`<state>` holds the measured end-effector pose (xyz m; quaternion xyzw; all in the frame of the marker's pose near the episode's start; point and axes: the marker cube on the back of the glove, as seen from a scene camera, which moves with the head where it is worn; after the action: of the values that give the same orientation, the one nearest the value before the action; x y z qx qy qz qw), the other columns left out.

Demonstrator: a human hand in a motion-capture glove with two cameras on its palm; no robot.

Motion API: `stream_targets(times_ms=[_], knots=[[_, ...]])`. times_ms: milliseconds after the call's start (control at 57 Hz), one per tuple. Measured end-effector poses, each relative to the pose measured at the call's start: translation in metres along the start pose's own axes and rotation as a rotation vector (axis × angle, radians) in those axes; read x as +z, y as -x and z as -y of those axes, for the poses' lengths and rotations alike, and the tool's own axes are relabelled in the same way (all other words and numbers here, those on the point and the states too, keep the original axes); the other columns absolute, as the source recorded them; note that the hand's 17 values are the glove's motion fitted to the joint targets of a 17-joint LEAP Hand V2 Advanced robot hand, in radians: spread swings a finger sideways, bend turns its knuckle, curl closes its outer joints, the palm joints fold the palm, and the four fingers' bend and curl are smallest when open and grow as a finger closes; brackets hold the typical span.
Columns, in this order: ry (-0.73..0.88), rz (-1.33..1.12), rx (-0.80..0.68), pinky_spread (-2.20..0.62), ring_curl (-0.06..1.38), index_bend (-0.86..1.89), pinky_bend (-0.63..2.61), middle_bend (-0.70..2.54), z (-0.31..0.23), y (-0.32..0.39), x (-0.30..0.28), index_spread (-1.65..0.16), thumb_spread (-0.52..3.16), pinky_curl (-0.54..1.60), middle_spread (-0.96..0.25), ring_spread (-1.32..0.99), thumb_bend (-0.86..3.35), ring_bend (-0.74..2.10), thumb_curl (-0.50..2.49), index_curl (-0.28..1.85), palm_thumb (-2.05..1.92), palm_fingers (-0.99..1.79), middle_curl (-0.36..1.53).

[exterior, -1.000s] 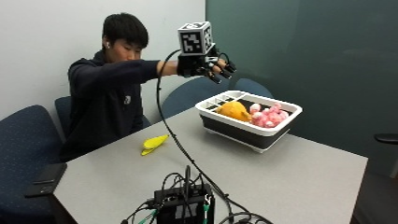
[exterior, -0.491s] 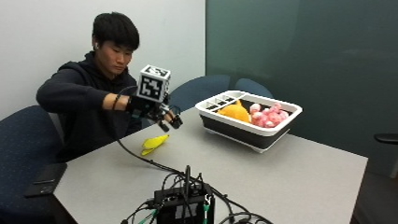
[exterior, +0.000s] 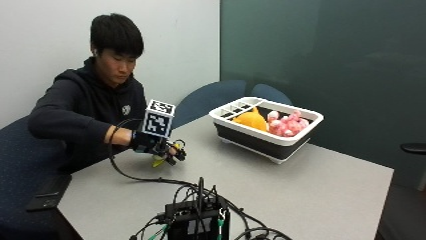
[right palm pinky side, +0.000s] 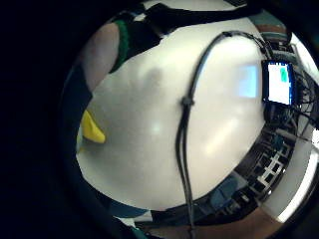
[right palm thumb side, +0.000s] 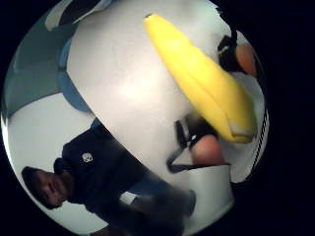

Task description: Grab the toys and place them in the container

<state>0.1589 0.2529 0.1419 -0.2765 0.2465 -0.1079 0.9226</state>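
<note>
Seated at the far left side of a grey table (exterior: 319,190), in a dark hoodie, right arm bent at the elbow and stretched forward low over the tabletop. Gloved right hand (exterior: 156,145) down at the surface near the left edge, palm turned downward, directly over a yellow banana toy (exterior: 158,161), of which only a sliver shows beneath the knuckles in the outside view. From the thumb side palm view, the banana toy (right palm thumb side: 202,83) lying long and close across the palm's outlook, on the pale tabletop, with two bare fingertips (right palm thumb side: 206,150) showing at its thicker end and beside it. Fingers curled down around the toy, though whether closed in a full grasp or only touching cannot be told. From the little finger side palm view, just one yellow end of the toy (right palm pinky side: 92,129) at the edge, the rest tabletop.

Farther right on the table, well apart from the hand, a white-rimmed dark container (exterior: 266,132) with an orange toy (exterior: 251,120) and a pink toy (exterior: 287,125) inside, side by side. At the near edge, a black electronics box (exterior: 196,222) with a tangle of leads. A dark phone-like slab (exterior: 45,192) on the blue chair at the near left. Blue chairs (exterior: 213,100) behind the table, a white wall on the left, a dark green glass panel on the right.
</note>
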Motion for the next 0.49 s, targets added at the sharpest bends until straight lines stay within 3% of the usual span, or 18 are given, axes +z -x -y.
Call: stream_targets(times_ms=[246, 491], knots=[[-0.062, 0.133, -0.016, 0.02, 0.22, 0.83, 0.54, 0.32, 0.014, 0.019, -0.030, -0.23, 1.24, 0.27, -0.13, -0.10, 0.14, 0.16, 0.54, 0.72, 0.70, 0.24, 0.44], [-0.272, 0.117, -0.030, 0.01, 0.19, 0.86, 0.48, 0.52, 0.046, 0.049, -0.132, -0.18, 1.14, 0.27, -0.24, -0.16, 0.11, 0.17, 0.62, 0.76, 0.74, 0.28, 0.52]])
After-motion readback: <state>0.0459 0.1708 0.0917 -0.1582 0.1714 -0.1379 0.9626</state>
